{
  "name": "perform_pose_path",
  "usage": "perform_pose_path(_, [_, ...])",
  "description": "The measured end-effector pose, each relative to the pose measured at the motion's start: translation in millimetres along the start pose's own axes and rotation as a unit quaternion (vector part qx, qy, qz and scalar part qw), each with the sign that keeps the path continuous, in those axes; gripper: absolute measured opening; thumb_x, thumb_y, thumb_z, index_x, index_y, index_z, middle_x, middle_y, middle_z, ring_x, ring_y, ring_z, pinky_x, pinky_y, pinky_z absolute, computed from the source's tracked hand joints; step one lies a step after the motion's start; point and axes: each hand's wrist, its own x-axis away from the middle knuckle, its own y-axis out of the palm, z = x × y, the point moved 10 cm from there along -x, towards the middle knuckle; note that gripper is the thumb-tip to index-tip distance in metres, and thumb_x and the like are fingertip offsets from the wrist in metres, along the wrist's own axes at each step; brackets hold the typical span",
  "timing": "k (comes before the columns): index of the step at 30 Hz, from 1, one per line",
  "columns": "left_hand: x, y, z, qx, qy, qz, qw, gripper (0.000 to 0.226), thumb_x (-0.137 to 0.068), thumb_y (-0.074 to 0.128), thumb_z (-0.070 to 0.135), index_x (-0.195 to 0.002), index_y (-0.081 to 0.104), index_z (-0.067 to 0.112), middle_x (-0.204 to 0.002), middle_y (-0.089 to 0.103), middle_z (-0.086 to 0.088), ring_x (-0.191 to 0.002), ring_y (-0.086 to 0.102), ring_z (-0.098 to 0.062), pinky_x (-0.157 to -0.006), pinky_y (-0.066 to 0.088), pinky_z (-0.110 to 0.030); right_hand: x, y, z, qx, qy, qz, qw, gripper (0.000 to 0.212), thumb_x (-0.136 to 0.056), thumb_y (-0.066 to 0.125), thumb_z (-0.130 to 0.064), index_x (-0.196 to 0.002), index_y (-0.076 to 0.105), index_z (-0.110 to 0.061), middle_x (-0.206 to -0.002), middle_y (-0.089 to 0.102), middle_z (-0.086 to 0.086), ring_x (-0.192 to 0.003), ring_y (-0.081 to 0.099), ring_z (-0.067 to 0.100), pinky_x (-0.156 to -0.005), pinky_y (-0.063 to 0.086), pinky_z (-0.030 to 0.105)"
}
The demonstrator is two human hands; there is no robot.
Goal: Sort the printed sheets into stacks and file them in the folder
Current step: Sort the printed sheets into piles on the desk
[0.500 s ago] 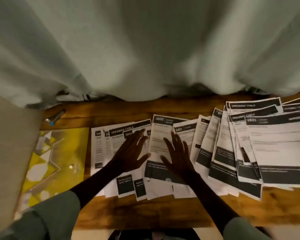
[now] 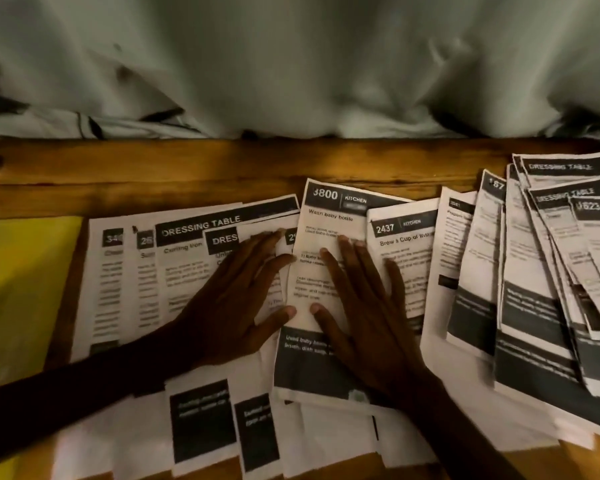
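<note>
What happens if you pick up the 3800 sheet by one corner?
The 3800 sheet is one thin piece of paper, so it would probably flop and feel very light. It lies on other sheets, paper on paper, so a push would likely slide it.

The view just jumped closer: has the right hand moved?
No. The right hand lies flat on the same spot of the 3800 sheet, thumb just above its dark band; only the camera closed in.

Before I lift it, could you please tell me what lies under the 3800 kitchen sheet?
The 3800 sheet overlaps a neighbouring sheet along its left edge, and white paper edges stick out below it. Whatever lies beneath its middle is covered.
</note>
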Motion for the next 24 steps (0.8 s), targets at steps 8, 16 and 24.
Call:
perform_pose_path(8, [4, -4, 2, 0.011, 0.038, 0.049, 0.998, 0.072, -0.096, 0.035, 0.072, -0.155, 0.029, 0.031, -0.170, 0.009, 0.008, -0.155, 0.001, -0.006, -0.120, 0.004, -0.026, 2, 7, 1, 0.030, -0.016, 0.008, 0.999, 0.071, -0.103, 0.017, -0.067, -0.161, -0.006, -0.036, -0.168, -0.020, -0.007, -0.154, -0.020, 0.014, -0.125, -0.008, 0.056])
perform_pose_path(16, [4, -13, 7, 0.010, 0.052, 0.044, 0.998, 0.065, -0.097, 0.040, 0.066, -0.152, 0.031, 0.034, -0.166, 0.020, 0.009, -0.148, 0.015, 0.000, -0.117, 0.015, -0.026, 7, 5, -1, 0.023, -0.049, 0.021, 0.998, 0.069, -0.104, 0.020, -0.063, -0.162, -0.001, -0.033, -0.170, -0.012, -0.006, -0.156, -0.011, 0.014, -0.124, -0.010, 0.055])
perform_pose_path(24, [45, -59, 14, -0.076, 0.002, 0.053, 0.996, 0.052, -0.105, 0.044, 0.051, -0.142, 0.045, 0.014, -0.144, 0.048, -0.011, -0.133, 0.044, -0.028, -0.104, 0.033, -0.033, 12, -17, -26, 0.054, -0.040, 0.029, 0.997, 0.065, -0.106, 0.028, -0.056, -0.162, 0.018, -0.026, -0.171, -0.002, -0.004, -0.157, 0.002, 0.017, -0.125, -0.001, 0.052])
